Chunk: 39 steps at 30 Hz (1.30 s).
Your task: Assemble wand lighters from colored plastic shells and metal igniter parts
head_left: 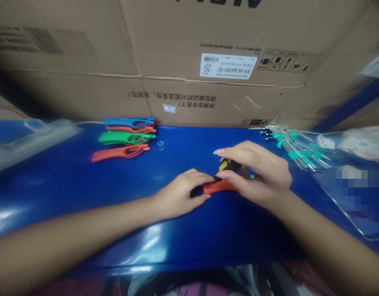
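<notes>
My left hand (179,195) rests on the blue table, its thumb and fingers closed around one end of an orange lighter handle (219,187). Above that handle, my right hand (263,170) grips a short black-and-yellow tool (229,165) between thumb and fingers. The tool's kind is not clear, as the fingers cover part of it. A small green piece (252,176) shows beside the right palm. My right hand also hides the far end of the orange handle.
At the back left lie a blue lighter handle (120,122), a green one (115,137) and orange ones (115,154). Small white bits (160,144) lie beside them. Thin metal rods with green parts (300,150) are piled at the right. A large cardboard box (177,53) stands behind.
</notes>
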### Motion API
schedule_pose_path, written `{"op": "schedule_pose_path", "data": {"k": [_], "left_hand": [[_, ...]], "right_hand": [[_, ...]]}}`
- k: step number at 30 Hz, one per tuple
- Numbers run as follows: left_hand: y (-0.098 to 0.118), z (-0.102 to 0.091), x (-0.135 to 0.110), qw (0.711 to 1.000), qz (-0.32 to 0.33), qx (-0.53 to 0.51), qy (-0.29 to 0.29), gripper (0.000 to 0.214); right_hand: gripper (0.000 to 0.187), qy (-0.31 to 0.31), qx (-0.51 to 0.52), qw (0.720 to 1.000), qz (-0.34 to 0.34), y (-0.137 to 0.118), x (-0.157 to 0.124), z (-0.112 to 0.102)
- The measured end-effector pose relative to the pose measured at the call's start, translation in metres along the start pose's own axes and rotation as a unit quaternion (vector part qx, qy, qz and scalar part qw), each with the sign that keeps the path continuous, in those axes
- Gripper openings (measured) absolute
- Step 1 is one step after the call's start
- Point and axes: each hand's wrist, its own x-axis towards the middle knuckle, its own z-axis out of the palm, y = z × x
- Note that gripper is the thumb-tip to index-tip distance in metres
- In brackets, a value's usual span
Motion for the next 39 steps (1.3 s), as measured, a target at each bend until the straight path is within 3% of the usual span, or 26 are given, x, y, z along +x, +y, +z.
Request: {"op": "schedule_pose_path", "data": {"k": [6, 9, 13, 18, 20, 23, 25, 27, 29, 31, 34, 36, 39], "left_hand": [[0.0013, -0.0002, -0.0004, 1.000, -0.006, 0.001, -0.001, 0.037], [0.0016, 0.0000, -0.0005, 1.000, -0.006, 0.009, 0.003, 0.034], [0.0015, 0.0000, -0.0004, 1.000, -0.005, 0.018, 0.006, 0.031], [0.0007, 0.0001, -0.0002, 1.000, -0.011, 0.021, -0.005, 0.027], [0.0003, 0.0003, -0.0001, 1.000, -0.009, 0.019, -0.002, 0.027], [0.0004, 0.0006, -0.0002, 1.000, -0.010, 0.007, 0.005, 0.034], [0.0007, 0.0007, -0.0005, 1.000, -0.012, 0.008, 0.007, 0.035], [0.0008, 0.0008, -0.0008, 1.000, -0.012, 0.011, 0.008, 0.035], [0.0005, 0.0010, -0.0010, 1.000, -0.012, 0.013, 0.004, 0.033], [-0.0001, 0.0012, -0.0010, 1.000, -0.012, 0.014, 0.003, 0.032], [-0.0003, 0.0013, -0.0007, 1.000, -0.011, 0.008, 0.004, 0.030], [0.0002, 0.0010, -0.0005, 1.000, -0.012, 0.007, 0.008, 0.027], [0.0010, 0.0005, -0.0003, 1.000, -0.012, 0.008, 0.001, 0.018]], "right_hand": [[0.040, -0.061, 0.129, 0.982, 0.120, 0.0020, -0.0018, -0.0004], [0.028, -0.023, 0.074, 0.994, 0.078, 0.0042, -0.0005, -0.0006], [0.029, -0.004, 0.014, 1.000, 0.015, 0.0033, 0.0021, -0.0044], [0.035, -0.071, 0.161, 0.980, 0.095, -0.0018, 0.0032, -0.0039], [0.027, -0.020, 0.136, 0.986, 0.092, -0.0015, 0.0030, -0.0015], [0.023, 0.054, 0.021, 0.997, 0.044, 0.0014, 0.0017, 0.0000], [0.028, 0.022, 0.021, 0.998, 0.048, 0.0032, 0.0003, -0.0008], [0.037, -0.039, 0.098, 0.989, 0.099, 0.0039, -0.0006, -0.0018], [0.037, -0.062, 0.162, 0.976, 0.133, 0.0039, -0.0004, -0.0016], [0.027, -0.024, 0.139, 0.983, 0.115, 0.0035, 0.0006, -0.0006], [0.020, 0.040, 0.026, 0.998, 0.037, 0.0019, 0.0015, 0.0004], [0.027, 0.016, 0.009, 1.000, 0.005, -0.0002, 0.0006, 0.0003], [0.046, -0.082, 0.098, 0.989, 0.079, -0.0042, -0.0019, 0.0010]]}}
